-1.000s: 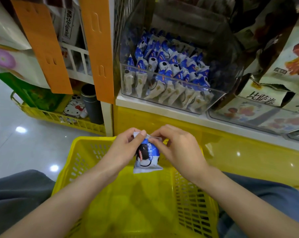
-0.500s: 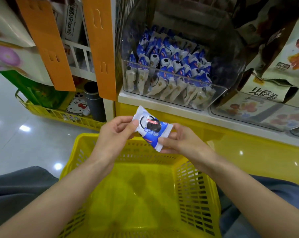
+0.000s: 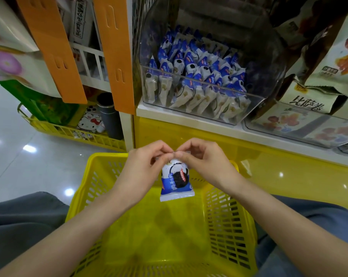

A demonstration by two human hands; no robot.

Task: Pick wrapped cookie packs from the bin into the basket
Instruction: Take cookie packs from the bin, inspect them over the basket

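A blue-and-white wrapped cookie pack (image 3: pixel 176 181) hangs upright over the far end of the yellow basket (image 3: pixel 229 222). My left hand (image 3: pixel 143 170) and my right hand (image 3: pixel 205 162) both pinch its top edge, fingertips almost meeting. The basket rests on my lap and nothing lies on its visible floor. Above, on the shelf, a clear plastic bin (image 3: pixel 257 104) holds several more blue-and-white cookie packs (image 3: pixel 199 76) standing in rows.
Snack bags (image 3: pixel 313 98) fill the bins to the right of the cookie bin. Orange shelf uprights (image 3: pixel 113 52) stand at the left. A second yellow basket (image 3: pixel 77 132) with a dark flask (image 3: pixel 109 116) sits on the glossy floor at the left.
The pack was held tilted and higher between both hands half a second ago. Now it hangs upright, lower over the basket, with both hands pinching its top edge.
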